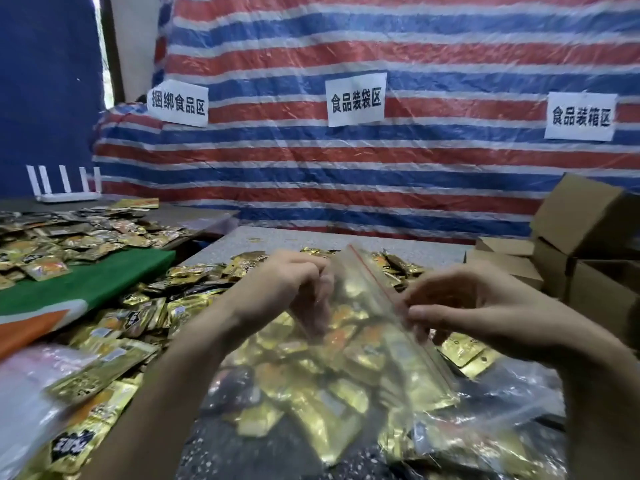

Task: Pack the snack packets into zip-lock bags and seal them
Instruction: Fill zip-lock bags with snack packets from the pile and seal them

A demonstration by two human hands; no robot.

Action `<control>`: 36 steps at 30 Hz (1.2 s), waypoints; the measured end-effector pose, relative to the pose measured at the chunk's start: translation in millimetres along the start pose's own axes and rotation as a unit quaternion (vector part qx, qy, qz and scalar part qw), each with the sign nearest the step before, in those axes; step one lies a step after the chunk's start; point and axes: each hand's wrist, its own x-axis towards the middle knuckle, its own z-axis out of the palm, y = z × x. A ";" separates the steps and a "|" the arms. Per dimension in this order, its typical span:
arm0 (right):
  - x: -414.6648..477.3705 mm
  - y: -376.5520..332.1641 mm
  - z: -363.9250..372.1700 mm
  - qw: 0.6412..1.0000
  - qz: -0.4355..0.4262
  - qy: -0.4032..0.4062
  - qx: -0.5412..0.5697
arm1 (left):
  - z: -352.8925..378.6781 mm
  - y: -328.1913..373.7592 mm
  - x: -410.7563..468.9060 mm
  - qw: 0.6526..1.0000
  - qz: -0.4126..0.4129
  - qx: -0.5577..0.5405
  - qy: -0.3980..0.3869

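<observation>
Zip-lock bag (346, 358) is mid-frame, held tilted over the speckled table (242, 244), already stuffed with gold snack packets (311, 386); mouth end points up and away, red zip strip (367, 271) runs diagonally down to the right.

Far left: loose snack packets (138, 320) heaped beside a green-orange cloth (86, 282); foil, light, slick, likely to slide off each other.

Left hand (294, 282): fingers curled, pinching the bag's upper edge on the left of the strip; exact contact is blurred.

Bag itself: thin clear film, floppy, no stiffness of its own; the fill looks bulky and should shift and sag if held by one corner; I'd judge it moderately heavy for the film, not fragile.

Right hand (467, 303): thumb and fingers closed on the zip strip partway down; reads as the sealing step, strip not visibly shut along its length.

Best hold, in my view: the strip, the only stiff part; pinch and run along it, keeping packets clear of the track, with the bag's weight resting on the table.

Far right: cardboard boxes (581, 216), well apart.
</observation>
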 end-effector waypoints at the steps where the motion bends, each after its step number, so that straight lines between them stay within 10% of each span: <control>1: -0.8 0.1 -1.3 1.000 0.003 -0.008 0.021 | 0.5 -1.9 4.6 1.000 -0.001 0.014 0.002; 8: 3.7 -2.6 1.2 0.995 0.071 -0.023 0.066 | 12.6 -12.0 21.4 0.986 -0.013 0.164 0.038; 12: 7.4 -6.3 5.7 0.992 0.089 0.040 0.077 | 19.0 -10.3 19.2 0.903 0.085 0.363 0.214; 18: 14.4 -18.0 19.1 0.990 0.055 0.054 0.119 | 43.7 -3.6 15.1 0.994 0.022 0.049 -0.099; 30: -5.1 -2.6 -9.8 0.977 0.011 0.209 0.040 | -12.8 -16.3 13.6 0.987 -0.046 -0.154 -0.034; 36: -15.7 -12.4 -1.7 0.996 -0.046 0.036 -0.067 | -18.2 -21.0 15.5 0.974 -0.068 -0.206 -0.072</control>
